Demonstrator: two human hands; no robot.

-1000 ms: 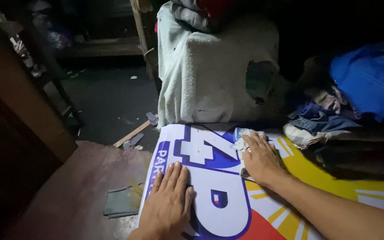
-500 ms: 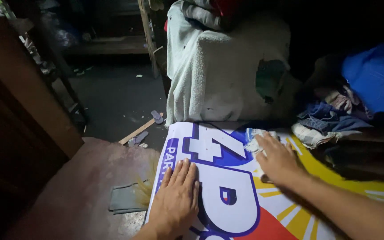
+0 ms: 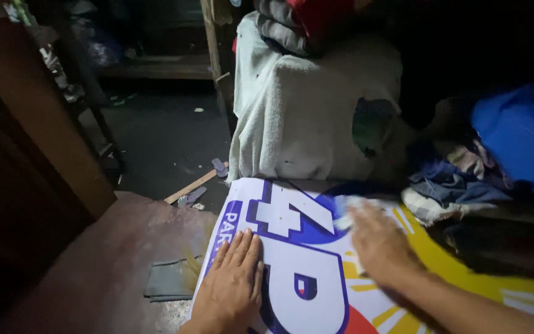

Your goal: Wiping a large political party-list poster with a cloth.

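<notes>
A printed banner [image 3: 307, 260] in white, blue, yellow and red lies flat on a reddish-brown surface [image 3: 106, 260]. My left hand [image 3: 230, 284] rests flat on the banner's left part, fingers together and pointing away. My right hand [image 3: 378, 244] presses a small whitish rag [image 3: 347, 213] onto the banner near its far edge; the hand is blurred by motion.
A pale towel [image 3: 304, 111] hangs over something just beyond the banner. Crumpled clothes [image 3: 452, 185] and a blue cloth [image 3: 520, 136] lie at the right. A grey flat piece [image 3: 168, 278] lies left of the banner. Dark floor with a wooden stick [image 3: 190, 185] is at back left.
My right hand and the rag have shifted slightly across the banner and now look blurred. My left hand stays flat in the same spot. The camera drifted a little.
</notes>
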